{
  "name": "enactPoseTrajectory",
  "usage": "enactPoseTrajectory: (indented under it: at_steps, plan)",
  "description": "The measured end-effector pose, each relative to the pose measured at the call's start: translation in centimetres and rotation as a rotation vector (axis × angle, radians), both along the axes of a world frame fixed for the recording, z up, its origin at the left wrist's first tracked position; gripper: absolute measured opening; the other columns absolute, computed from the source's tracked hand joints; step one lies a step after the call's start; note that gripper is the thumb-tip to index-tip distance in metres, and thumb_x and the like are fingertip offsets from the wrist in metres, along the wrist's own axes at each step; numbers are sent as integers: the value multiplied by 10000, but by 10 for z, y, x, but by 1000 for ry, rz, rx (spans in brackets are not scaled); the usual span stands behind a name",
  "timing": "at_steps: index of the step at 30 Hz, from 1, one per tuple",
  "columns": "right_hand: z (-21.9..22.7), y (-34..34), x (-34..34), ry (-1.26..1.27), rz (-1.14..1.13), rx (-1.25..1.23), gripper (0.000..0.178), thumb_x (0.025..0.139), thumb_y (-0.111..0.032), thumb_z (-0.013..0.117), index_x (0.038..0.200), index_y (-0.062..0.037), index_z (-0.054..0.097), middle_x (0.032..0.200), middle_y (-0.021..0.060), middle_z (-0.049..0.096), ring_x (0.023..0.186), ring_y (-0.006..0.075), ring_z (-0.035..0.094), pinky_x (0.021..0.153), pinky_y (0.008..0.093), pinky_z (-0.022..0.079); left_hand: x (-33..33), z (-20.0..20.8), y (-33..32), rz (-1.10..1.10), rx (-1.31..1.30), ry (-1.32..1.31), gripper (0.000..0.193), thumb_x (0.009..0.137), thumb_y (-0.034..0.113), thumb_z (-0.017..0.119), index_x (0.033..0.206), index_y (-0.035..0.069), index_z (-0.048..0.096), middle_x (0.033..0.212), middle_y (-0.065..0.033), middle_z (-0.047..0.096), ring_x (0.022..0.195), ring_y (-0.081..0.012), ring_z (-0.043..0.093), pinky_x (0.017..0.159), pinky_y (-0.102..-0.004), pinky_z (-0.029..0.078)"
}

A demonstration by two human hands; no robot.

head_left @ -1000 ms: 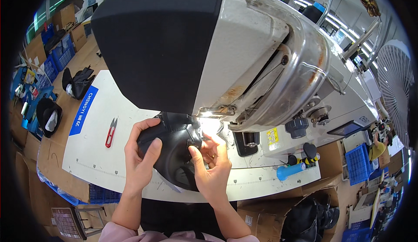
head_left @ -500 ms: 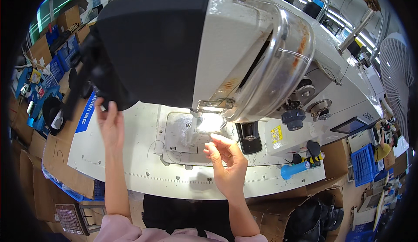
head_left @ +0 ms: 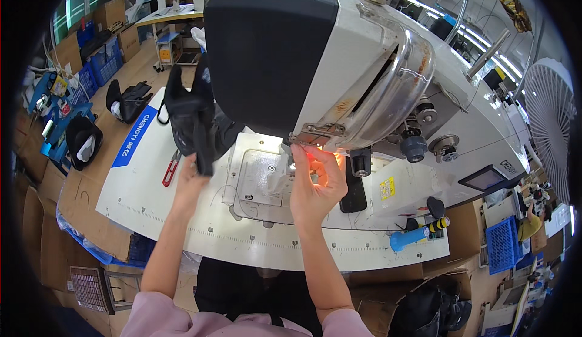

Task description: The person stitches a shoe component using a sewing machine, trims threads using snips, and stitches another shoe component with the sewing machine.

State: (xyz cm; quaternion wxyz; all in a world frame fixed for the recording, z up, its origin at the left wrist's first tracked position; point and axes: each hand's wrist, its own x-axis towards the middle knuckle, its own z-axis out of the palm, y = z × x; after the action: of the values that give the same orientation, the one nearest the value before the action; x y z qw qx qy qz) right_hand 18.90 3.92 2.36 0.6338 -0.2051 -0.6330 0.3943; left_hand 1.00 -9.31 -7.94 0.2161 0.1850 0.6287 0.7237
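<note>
My left hand (head_left: 191, 178), a little blurred, is closed on the lower end of a black padded fabric piece (head_left: 189, 121), left of the sewing machine's head (head_left: 273, 52). The piece hangs over the white table and partly behind the dark head cover. Just below the machine's needle area my right hand (head_left: 319, 185) is raised, thumb and fingertips pinched together in the glow of the lamp. What they pinch, if anything, is hidden. Beside that hand lies the metal stitch plate (head_left: 254, 179).
Red-handled thread snips (head_left: 171, 168) lie on the white tabletop (head_left: 139, 185). A blue thread cone (head_left: 409, 239) rests at its right. More black pieces (head_left: 85, 143) sit on cardboard at the left. A blue crate (head_left: 503, 234) and a fan (head_left: 548, 118) stand at the right.
My left hand and the black piece have moved right, toward the machine. My right hand has risen to the needle area, its fingers closing into a pinch. The view has shifted, uncovering the snips.
</note>
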Motion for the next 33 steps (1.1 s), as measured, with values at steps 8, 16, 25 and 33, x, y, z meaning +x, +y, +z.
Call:
enactPoseTrajectory:
  at_steps: [8,16,25,33]
  plan:
    - [2,14,53,-138,162,602,159,733,45,745,853,-16,660,1026,125,641,766,202,650,636,246,519,77,59,8,-271,-148,461,476,868,81,614,1305,26,433,1316,-167,508,1192,-257,534,937,-366,456]
    - [-10,33,79,-529,148,368,86,805,81,628,798,7,586,751,73,620,658,151,605,593,239,461,91,90,80,45,-34,1158,585,700,40,690,1226,8,437,1139,-202,460,1009,-387,491,803,-433,445]
    - [-115,-46,261,-903,32,-365,33,816,35,617,784,29,611,683,88,611,580,136,574,553,253,455,53,97,73,-237,79,1032,357,795,70,659,1109,23,496,940,-159,558,835,-318,568,711,-383,464]
    - [-188,-62,328,-878,-8,-709,91,884,12,569,812,22,624,686,64,640,540,88,590,485,208,461,36,-15,-48,90,-452,1082,80,846,69,642,839,9,590,887,-92,629,779,-285,602,728,-368,466]
